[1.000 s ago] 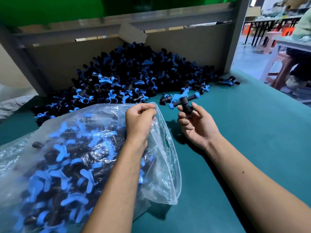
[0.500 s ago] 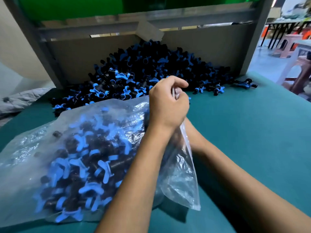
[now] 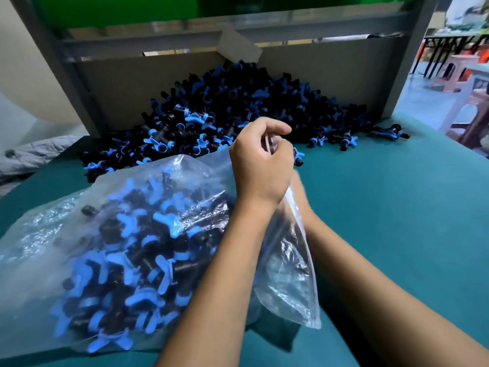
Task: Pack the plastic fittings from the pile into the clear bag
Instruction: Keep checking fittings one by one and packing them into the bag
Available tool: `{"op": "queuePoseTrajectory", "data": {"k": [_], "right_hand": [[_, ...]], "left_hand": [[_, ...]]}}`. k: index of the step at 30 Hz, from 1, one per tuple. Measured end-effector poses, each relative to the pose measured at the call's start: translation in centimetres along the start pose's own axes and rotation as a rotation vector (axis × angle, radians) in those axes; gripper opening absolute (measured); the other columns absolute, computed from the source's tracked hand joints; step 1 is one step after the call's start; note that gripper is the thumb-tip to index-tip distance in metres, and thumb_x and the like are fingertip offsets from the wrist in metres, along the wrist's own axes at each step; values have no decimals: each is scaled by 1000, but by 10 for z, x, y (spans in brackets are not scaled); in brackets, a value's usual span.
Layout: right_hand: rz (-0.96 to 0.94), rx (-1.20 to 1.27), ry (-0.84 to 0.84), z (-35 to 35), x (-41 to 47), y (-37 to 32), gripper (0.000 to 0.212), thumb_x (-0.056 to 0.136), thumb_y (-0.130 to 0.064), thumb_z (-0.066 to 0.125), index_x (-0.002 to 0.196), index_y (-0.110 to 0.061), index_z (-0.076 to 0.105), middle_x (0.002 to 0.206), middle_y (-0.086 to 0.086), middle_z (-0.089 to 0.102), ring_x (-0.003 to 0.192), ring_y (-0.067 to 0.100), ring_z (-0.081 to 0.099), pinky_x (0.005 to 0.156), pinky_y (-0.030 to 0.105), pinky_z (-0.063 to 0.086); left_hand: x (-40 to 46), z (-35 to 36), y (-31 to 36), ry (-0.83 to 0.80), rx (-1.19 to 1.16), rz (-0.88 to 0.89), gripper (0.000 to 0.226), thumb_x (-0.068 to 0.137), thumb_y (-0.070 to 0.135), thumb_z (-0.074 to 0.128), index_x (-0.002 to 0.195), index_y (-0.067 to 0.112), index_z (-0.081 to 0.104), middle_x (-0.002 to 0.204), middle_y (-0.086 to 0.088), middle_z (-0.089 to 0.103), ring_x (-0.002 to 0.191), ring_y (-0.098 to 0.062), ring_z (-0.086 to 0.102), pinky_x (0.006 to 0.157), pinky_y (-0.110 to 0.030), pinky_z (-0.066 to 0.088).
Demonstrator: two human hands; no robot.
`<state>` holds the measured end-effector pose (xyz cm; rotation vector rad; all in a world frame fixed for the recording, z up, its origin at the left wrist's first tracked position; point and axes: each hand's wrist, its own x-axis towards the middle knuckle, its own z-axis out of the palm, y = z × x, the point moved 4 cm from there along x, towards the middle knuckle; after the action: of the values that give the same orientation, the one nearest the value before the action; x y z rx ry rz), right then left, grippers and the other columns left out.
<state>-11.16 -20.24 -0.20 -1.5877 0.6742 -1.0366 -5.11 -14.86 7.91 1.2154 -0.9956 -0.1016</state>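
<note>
Table (image 3: 397, 234), green top, carries everything; grey backboard (image 3: 137, 83) stands along its far edge. Pile (image 3: 238, 109) of black-and-blue fittings is heaped against that backboard, far centre, with a few strays trailing toward the far right edge.

Bag (image 3: 79, 234) lies on the near left of the table, already well filled. Its long axis runs from the near left corner up toward the pile, and the mouth faces right and away from me.

My left hand (image 3: 260, 168) pinches the upper rim of the mouth between thumb and curled fingers, lifting it just short of the pile's near edge. My right forearm (image 3: 383, 287) runs in from the near right and goes under the lifted rim; the right hand itself is behind plastic and the left wrist, so I cannot tell how it is closed or whether it holds a fitting. One fitting (image 3: 298, 158) lies on the table just right of the left hand.

Judgement: a drop into the bag is under way. Next pick lies straight beyond the mouth. The right hand is the free one and the nearer to the strays, so it should reach, while the left keeps the mouth up.
</note>
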Motion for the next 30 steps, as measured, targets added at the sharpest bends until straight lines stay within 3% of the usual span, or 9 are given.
{"op": "queuePoseTrajectory", "data": {"k": [3, 6, 10, 14, 18, 22, 25, 28, 30], "right_hand": [[-109, -221, 280, -33, 25, 3, 22, 86, -4, 63, 68, -17, 68, 65, -13, 64, 62, 3, 55, 60, 23, 45], [-33, -580, 405, -62, 49, 20, 22, 87, -13, 59, 96, -24, 75, 95, -1, 75, 94, 21, 67, 87, 32, 51], [37, -1165, 99, -76, 83, 54, 41, 98, -31, 54, 138, -36, 52, 142, 16, 43, 126, 38, 36, 103, 41, 37], [91, -1258, -91, -79, 101, 63, 43, 102, -31, 47, 145, -32, 50, 154, 13, 33, 132, 40, 35, 107, 45, 39], [-14, -1122, 2, -87, 93, 51, 19, 92, -23, 68, 108, -17, 77, 106, 13, 58, 103, 35, 57, 86, 33, 46], [7, -899, 262, -103, 66, 45, 16, 82, -27, 79, 71, -20, 69, 73, -2, 60, 78, 22, 62, 69, 29, 42], [46, -450, 407, -113, 45, 46, 20, 86, -24, 76, 70, -19, 64, 68, -3, 67, 66, 16, 67, 71, 32, 55], [70, 69, 398, -111, 27, 47, 20, 93, -14, 70, 75, -10, 61, 73, 10, 68, 64, 21, 70, 65, 36, 58], [44, 145, 345, -107, 19, 45, 19, 93, -13, 69, 76, -11, 61, 78, 13, 70, 67, 19, 68, 64, 30, 54]], "left_hand": [[-4, 3, -26, -20, 94, -115, 23, 76, -6, 59, 84, 8, 75, 77, 1, 72, 69, -12, 63, 66, -22, 51], [-14, 5, -59, -123, 237, -266, 23, 80, -4, 60, 82, 12, 76, 76, 5, 68, 66, -7, 58, 59, -8, 42], [-21, 4, -84, -210, 365, -359, 21, 83, -1, 57, 85, 11, 74, 87, 9, 63, 81, -8, 62, 62, -9, 45], [-20, 3, -86, -207, 356, -381, 22, 84, 1, 57, 83, 16, 73, 100, 11, 69, 76, 6, 61, 55, -1, 41], [-20, 0, -88, -186, 364, -411, 25, 84, 2, 56, 80, 20, 73, 116, 7, 74, 77, 14, 57, 51, -1, 40], [-19, 0, -91, -199, 373, -422, 24, 86, 4, 57, 79, 20, 74, 114, 12, 74, 68, 15, 56, 49, -1, 40], [-18, -1, -96, -189, 362, -452, 19, 92, 11, 59, 80, 4, 72, 98, 14, 67, 45, 8, 52, 43, -9, 43], [-19, -2, -94, -159, 279, -497, 40, 100, 31, 61, 81, -3, 70, 66, 3, 63, 51, -18, 48, 57, -27, 43], [-19, -3, -92, -157, 242, -528, 55, 101, 43, 60, 83, -8, 69, 52, 9, 59, 50, -20, 49, 62, -31, 43]]}}
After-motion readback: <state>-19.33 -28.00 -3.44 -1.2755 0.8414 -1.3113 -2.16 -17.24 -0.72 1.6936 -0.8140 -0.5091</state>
